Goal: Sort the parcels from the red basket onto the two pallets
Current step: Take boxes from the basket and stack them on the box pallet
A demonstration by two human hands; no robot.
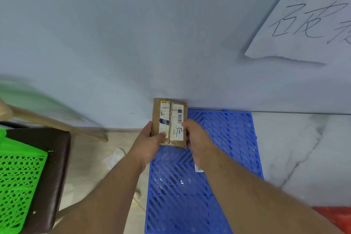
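Observation:
A small brown cardboard parcel (167,118) with white shipping labels and a handwritten number is held by both hands over the far left corner of the blue plastic pallet (224,138), close to the wall. My left hand (150,138) grips its left edge with the thumb across the front. My right hand (195,137) grips its right edge. A green plastic pallet (17,176) lies at the lower left. A corner of the red basket (336,216) shows at the lower right.
A dark brown stool seat (55,167) lies under the green pallet. A wooden stick (62,123) leans at the left. A white paper sign (307,21) with handwritten characters hangs on the pale wall. A small barcode sticker (198,168) lies on the blue pallet.

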